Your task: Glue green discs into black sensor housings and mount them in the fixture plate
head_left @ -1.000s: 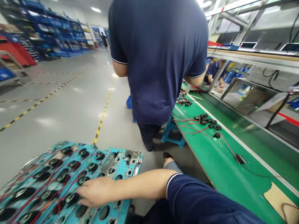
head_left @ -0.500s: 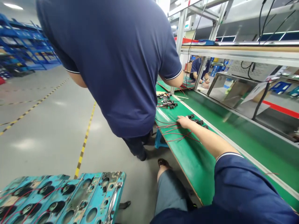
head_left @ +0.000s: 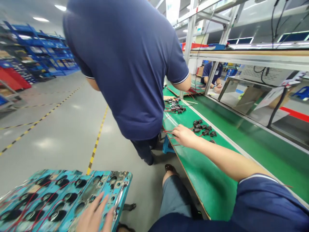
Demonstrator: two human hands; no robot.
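Observation:
My right hand point(head_left: 184, 135) reaches out over the green bench point(head_left: 207, 180), fingers drawn together on thin red wires point(head_left: 167, 131). These wires lead to a cluster of small black round parts point(head_left: 202, 128) just beyond the hand. My left hand point(head_left: 94, 216) lies at the bottom edge, fingers spread flat on the corner of a worn turquoise tray point(head_left: 120, 182). The tray has round holes holding black round parts point(head_left: 61, 215) with red wires.
A person in a dark blue shirt point(head_left: 130, 71) stands close ahead, bent over the bench. A second pile of wired black parts point(head_left: 175, 105) lies farther along. A blue stool point(head_left: 166, 145), a green conveyor belt point(head_left: 260, 141), and blue shelving point(head_left: 36, 54) are in view.
My right hand left the turquoise tray, reached the black parts on the bench, then drew back slightly onto the red wires. My left hand has come into view on the tray.

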